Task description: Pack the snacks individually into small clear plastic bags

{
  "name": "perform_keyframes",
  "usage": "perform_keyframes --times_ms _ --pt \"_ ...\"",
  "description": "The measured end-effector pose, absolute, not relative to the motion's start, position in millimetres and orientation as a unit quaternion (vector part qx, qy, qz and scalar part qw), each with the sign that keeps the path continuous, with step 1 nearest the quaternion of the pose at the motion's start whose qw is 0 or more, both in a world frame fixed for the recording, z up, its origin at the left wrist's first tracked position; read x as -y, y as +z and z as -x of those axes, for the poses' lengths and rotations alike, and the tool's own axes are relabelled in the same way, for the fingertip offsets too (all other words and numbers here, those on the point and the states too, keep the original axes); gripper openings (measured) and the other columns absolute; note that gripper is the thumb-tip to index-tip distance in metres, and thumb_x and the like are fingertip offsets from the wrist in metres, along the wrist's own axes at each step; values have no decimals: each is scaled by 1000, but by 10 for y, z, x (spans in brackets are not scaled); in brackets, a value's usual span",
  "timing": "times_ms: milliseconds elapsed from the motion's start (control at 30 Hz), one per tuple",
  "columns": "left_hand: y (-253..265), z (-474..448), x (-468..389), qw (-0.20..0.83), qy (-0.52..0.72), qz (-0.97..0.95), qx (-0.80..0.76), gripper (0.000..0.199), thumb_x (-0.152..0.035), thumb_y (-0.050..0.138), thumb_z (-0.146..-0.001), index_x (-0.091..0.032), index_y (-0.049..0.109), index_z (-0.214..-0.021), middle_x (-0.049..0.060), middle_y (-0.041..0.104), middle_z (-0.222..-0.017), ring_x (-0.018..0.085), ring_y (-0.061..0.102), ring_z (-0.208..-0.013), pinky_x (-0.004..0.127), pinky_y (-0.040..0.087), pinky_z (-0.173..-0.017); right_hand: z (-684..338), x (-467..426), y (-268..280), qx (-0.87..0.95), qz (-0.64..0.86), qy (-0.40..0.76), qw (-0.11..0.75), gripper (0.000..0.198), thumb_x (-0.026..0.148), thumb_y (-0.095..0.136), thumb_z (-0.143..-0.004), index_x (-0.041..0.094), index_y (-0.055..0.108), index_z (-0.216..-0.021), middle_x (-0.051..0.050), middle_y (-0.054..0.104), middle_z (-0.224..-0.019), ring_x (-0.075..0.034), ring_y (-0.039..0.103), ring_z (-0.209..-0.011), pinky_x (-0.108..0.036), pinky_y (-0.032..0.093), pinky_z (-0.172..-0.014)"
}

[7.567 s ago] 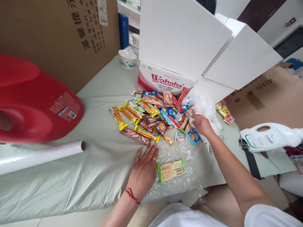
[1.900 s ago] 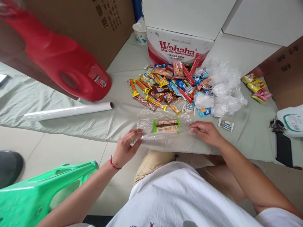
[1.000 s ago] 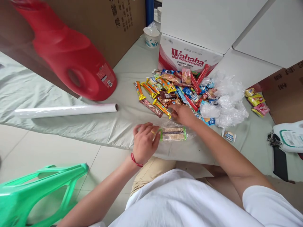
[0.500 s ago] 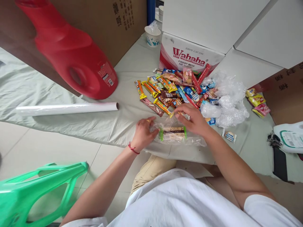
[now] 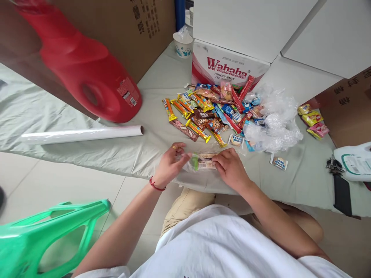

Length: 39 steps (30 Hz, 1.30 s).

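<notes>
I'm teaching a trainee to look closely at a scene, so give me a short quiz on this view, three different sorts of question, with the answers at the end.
1. Multiple choice: which of these is the right hand nearest to?
A) the paper cup
B) the green-ended snack pack
C) the red jug

2. True or false: the white roll lies nearer to the left hand than to the right hand.

3. Fill in the blank: the big red word on the carton behind the snack pile reads ____.

Key: 1. B; 2. True; 3. Wahaha.
</notes>
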<state>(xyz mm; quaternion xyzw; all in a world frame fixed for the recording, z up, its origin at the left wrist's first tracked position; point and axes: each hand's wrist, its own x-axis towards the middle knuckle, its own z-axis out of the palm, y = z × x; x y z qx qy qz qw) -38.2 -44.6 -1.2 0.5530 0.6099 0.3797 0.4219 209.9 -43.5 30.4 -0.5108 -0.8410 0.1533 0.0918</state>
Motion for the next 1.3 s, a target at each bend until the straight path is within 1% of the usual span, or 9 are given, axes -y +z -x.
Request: perform_keyframes --times_ms 133,367,567,767,867,933,1033,1200,1300 --pt "2 297 408 435 361 -523 -638 34 -52 68 -77 -21 68 -92 -2 60 -70 17 57 -66 29 43 -62 -2078 285 397 835 513 190 55 23 19 51 -104 21 73 -111 -8 70 -111 -22 63 -101 -33 47 -86" --pt "-114 339 319 447 466 -372 -667 17 -35 64 -65 -20 59 -71 -4 53 -60 11 43 -57 25 31 -54 -2022 26 442 835 519 181 -38 25 24 49 -107 22 72 -114 -6 71 -108 -19 67 -93 -28 41 -77" --pt "3 413 262 522 480 -301 -637 27 -45 67 -72 -20 57 -78 -3 55 -69 11 48 -57 25 35 -52 -2032 -96 360 864 472 159 -77 28 28 46 -110 21 72 -116 -7 70 -107 -19 67 -94 -28 39 -77" --pt "103 488 125 589 312 -452 -593 46 -55 80 -68 -20 68 -94 -3 58 -69 13 45 -57 25 34 -53 -2069 -84 307 872 460 149 -78 31 29 44 -111 21 71 -122 -8 69 -110 -19 67 -96 -28 40 -76" --pt "130 558 50 597 251 -525 -552 39 -54 82 -66 -20 69 -81 -3 57 -67 14 46 -61 26 33 -56 -2075 -83 297 871 461 151 -75 31 29 44 -111 21 71 -122 -8 69 -109 -19 67 -95 -27 40 -77" --pt "143 608 18 606 261 -522 -541 37 -53 82 -66 -20 65 -70 -3 53 -63 12 43 -59 25 31 -55 -2075 -84 293 870 462 156 -74 31 28 44 -110 22 71 -123 -8 69 -110 -19 67 -95 -27 41 -77" --pt "140 652 9 620 332 -453 -548 35 -49 83 -64 -19 66 -70 -4 51 -61 10 40 -57 24 30 -54 -2081 -88 273 869 461 161 -75 31 26 44 -110 22 71 -124 -9 68 -112 -19 67 -95 -27 41 -77" --pt "110 618 39 669 384 -331 -544 33 -40 86 -57 -18 63 -68 0 60 -67 12 53 -61 24 40 -57 -2111 -104 196 876 452 153 -74 32 26 44 -109 24 71 -127 -8 67 -114 -19 67 -94 -27 41 -75" --pt "128 562 18 676 388 -281 -560 44 -51 86 -58 -19 59 -74 1 63 -74 15 60 -63 26 42 -56 -2119 -111 170 880 444 146 -82 34 27 43 -110 26 70 -131 -7 67 -115 -19 67 -93 -28 41 -74"
